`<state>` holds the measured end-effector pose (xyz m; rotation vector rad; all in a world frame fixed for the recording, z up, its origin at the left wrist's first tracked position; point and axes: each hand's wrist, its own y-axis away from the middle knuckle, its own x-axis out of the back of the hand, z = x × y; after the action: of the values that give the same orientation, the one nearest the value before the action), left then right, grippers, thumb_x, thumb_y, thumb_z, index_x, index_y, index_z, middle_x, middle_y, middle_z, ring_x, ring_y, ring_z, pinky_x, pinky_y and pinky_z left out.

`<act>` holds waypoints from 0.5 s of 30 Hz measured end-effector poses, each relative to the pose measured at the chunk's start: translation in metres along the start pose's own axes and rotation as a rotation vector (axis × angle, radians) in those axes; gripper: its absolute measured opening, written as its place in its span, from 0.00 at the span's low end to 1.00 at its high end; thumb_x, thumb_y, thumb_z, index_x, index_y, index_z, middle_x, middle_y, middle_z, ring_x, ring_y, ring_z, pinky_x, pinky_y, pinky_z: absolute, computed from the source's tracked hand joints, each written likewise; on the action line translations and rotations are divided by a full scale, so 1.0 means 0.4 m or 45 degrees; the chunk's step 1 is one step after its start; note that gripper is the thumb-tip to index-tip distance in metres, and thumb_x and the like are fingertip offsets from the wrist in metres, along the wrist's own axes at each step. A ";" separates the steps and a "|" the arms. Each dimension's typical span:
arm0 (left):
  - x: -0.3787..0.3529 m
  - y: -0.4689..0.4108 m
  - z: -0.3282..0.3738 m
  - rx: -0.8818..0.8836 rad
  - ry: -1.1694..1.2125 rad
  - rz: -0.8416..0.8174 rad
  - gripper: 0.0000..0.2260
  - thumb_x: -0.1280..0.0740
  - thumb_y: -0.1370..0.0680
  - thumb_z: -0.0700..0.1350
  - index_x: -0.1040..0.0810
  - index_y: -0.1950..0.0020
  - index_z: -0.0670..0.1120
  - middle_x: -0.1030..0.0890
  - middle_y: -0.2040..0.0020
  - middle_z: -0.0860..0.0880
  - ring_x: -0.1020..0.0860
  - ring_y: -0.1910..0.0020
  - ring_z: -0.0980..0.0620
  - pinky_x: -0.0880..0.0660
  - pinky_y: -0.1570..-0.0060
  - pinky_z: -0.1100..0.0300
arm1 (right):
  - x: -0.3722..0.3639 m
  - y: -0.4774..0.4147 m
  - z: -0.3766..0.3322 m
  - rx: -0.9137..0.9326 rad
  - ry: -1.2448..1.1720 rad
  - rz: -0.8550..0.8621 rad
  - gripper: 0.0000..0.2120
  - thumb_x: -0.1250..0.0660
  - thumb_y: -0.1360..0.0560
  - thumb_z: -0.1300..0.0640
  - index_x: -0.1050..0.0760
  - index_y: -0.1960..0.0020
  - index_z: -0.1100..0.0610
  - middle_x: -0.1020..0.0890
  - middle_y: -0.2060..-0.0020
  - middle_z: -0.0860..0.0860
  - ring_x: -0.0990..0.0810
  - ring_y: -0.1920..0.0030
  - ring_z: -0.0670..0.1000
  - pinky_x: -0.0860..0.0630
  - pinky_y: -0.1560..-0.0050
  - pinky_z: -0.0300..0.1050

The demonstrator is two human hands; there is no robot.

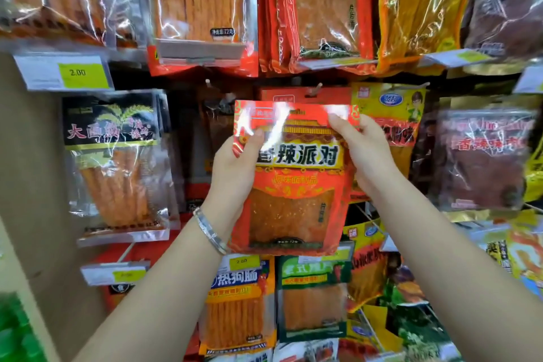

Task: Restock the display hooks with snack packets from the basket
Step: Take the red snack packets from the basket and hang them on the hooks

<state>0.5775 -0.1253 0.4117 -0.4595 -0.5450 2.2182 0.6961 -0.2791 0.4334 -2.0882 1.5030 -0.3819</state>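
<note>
A red snack packet (293,185) with black-and-yellow lettering is held upright in front of the display wall, at the centre of the head view. My left hand (232,173) grips its left edge, thumb on the front near the top. My right hand (364,153) pinches its upper right corner. Just above the packet's top edge a display hook (316,88) sticks out with a matching red packet (276,94) hanging on it. A second hook (208,84) shows to the left. The basket is out of view.
Hanging snack packets cover the wall: a black-labelled one (114,161) at left, a yellow one (390,114) at right, orange and green ones (314,297) below, red ones (202,9) above. Yellow price tags (78,72) sit on the hook ends. A beige side panel (29,185) bounds the left.
</note>
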 end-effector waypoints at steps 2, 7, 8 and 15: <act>-0.011 -0.007 0.004 -0.147 -0.103 0.010 0.08 0.30 0.27 0.52 0.24 0.50 0.55 0.19 0.50 0.44 0.20 0.53 0.49 0.22 0.51 0.48 | 0.014 -0.004 -0.009 0.108 -0.038 0.042 0.04 0.30 0.27 0.49 0.21 0.55 0.49 0.16 0.53 0.49 0.18 0.49 0.52 0.23 0.44 0.55; -0.030 -0.034 0.042 -0.652 -0.485 -0.029 0.29 0.34 0.25 0.42 0.40 0.29 0.60 0.36 0.33 0.51 0.36 0.34 0.61 0.36 0.34 0.64 | 0.038 -0.033 -0.046 0.301 -0.006 0.112 0.00 0.31 0.25 0.52 0.23 0.54 0.47 0.16 0.60 0.39 0.19 0.56 0.39 0.26 0.57 0.31; -0.040 -0.035 0.048 -0.733 -0.586 -0.059 0.29 0.35 0.26 0.44 0.40 0.27 0.57 0.38 0.32 0.49 0.39 0.32 0.59 0.44 0.31 0.66 | 0.039 -0.041 -0.055 0.308 0.004 0.135 0.01 0.31 0.25 0.52 0.23 0.54 0.47 0.17 0.60 0.39 0.19 0.56 0.39 0.26 0.57 0.32; -0.118 -0.047 0.063 -0.704 -0.708 -0.194 0.32 0.37 0.24 0.46 0.47 0.24 0.57 0.39 0.41 0.53 0.40 0.38 0.54 0.48 0.39 0.70 | 0.035 -0.092 -0.064 0.220 0.030 0.190 0.01 0.32 0.27 0.53 0.23 0.57 0.49 0.17 0.56 0.48 0.18 0.50 0.54 0.23 0.44 0.58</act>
<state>0.6059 -0.1564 0.4497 -0.0538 -1.4548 2.0163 0.7165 -0.2903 0.4742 -1.8317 1.5694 -0.4637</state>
